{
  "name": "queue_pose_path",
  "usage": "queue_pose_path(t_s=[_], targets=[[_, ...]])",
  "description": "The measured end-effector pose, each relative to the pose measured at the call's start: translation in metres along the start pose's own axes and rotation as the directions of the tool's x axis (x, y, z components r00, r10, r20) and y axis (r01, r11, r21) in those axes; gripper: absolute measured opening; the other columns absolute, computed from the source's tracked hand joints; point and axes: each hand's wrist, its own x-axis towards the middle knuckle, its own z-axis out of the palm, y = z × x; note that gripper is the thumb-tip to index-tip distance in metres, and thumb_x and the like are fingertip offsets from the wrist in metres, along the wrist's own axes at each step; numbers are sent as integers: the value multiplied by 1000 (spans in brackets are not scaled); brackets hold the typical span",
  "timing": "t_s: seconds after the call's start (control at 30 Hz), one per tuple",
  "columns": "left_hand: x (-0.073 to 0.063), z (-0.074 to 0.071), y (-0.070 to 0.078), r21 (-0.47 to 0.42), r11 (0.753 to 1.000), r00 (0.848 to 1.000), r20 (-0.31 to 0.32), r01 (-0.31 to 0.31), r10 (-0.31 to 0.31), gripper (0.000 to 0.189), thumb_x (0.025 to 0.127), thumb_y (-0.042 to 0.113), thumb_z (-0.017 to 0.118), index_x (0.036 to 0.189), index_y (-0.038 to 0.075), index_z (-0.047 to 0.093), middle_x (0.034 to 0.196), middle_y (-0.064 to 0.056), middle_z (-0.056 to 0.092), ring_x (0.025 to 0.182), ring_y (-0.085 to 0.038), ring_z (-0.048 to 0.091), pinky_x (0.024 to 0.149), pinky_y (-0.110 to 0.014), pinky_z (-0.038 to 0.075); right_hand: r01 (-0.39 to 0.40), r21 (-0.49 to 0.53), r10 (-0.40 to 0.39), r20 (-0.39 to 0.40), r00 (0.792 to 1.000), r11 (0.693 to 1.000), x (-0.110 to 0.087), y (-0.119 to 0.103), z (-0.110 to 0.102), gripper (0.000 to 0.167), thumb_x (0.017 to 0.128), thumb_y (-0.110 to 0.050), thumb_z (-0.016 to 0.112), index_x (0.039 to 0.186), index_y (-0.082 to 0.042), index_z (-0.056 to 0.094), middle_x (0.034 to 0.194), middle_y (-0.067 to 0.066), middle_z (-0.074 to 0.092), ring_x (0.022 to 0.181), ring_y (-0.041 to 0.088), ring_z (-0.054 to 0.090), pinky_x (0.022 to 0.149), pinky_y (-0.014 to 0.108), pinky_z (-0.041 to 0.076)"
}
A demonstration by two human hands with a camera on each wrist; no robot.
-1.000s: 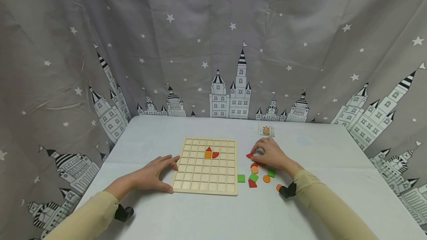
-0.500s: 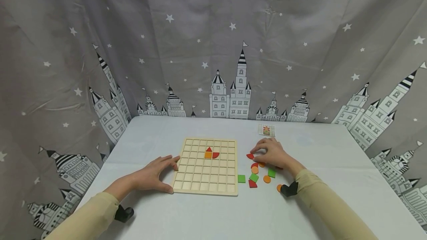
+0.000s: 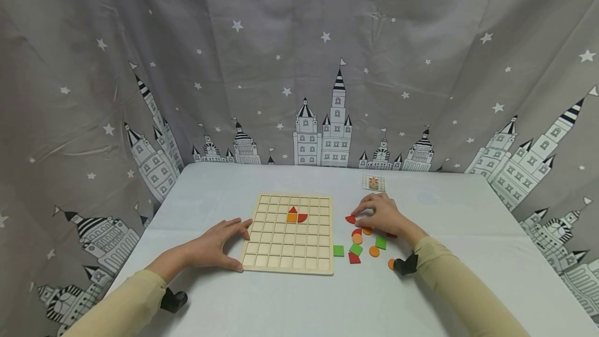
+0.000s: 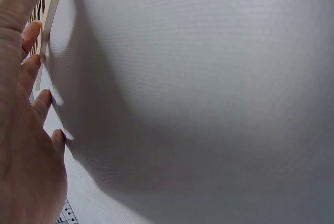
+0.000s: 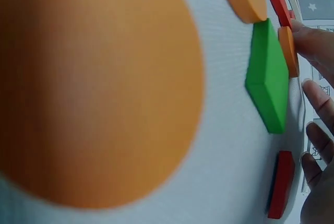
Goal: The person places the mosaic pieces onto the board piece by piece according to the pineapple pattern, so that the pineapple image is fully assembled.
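My left hand (image 3: 212, 243) rests beside the wooden grid board (image 3: 287, 270), fingers spread, thumb and fingertips touching its left edge. In the board's cells lie a red triangle (image 3: 293, 210), an orange square (image 3: 292, 217) and a red quarter circle (image 3: 302, 218). Right of the board, my right hand (image 3: 381, 215) pinches a loose red quarter-circle tile (image 3: 350, 219) at the table between thumb and index finger. Its other fingers stay off the tiles in the right wrist view, near a red tile (image 5: 282, 185). A green square tile (image 5: 269, 78) lies below the thumb there.
Loose tiles lie between board and right forearm: green squares (image 3: 338, 250), orange circles (image 3: 374, 251) and a red quarter circle (image 3: 354, 258). A small pattern card (image 3: 374, 182) lies at the back of the white table (image 3: 281, 306). A grey curtain (image 3: 262, 40) hangs behind.
My right hand has shifted very slightly to the right, uncovering an orange circle and part of a red tile under it. My left hand and the board have stayed in place.
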Motion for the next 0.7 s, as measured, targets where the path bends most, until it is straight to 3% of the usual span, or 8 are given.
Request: queue_pose_path(t_s=[0.23, 0.5, 0.7], targets=[[-1, 0, 0, 5, 1000, 1000, -2, -1, 1, 62, 71, 56, 88, 116, 29, 56, 165, -8, 32, 151, -48, 20, 117, -73, 13, 45, 4, -45, -20, 999, 999, -1, -2, 0, 14, 85, -32, 85, 97, -30, 81, 120, -3, 62, 131, 32, 38, 113, 58, 28], [0, 0, 0, -1, 1000, 1000, -2, 8, -8, 61, 71, 55, 89, 115, 29, 57, 165, -9, 32, 151, -48, 19, 116, -74, 13, 127, -88, -134, -76, 988, 988, 1, -6, 4, 12, 84, -32, 84, 94, -26, 79, 118, -2, 63, 131, 32, 40, 113, 58, 32], [0, 1, -3, 14, 1000, 1000, -5, -22, 22, 61, 71, 57, 88, 115, 28, 57, 164, -9, 34, 150, -48, 22, 117, -72, 14, 143, -91, -153, -123, 980, 986, 10, -31, 11, 15, 85, -34, 83, 95, -25, 79, 120, -3, 62, 130, 28, 41, 114, 56, 32]])
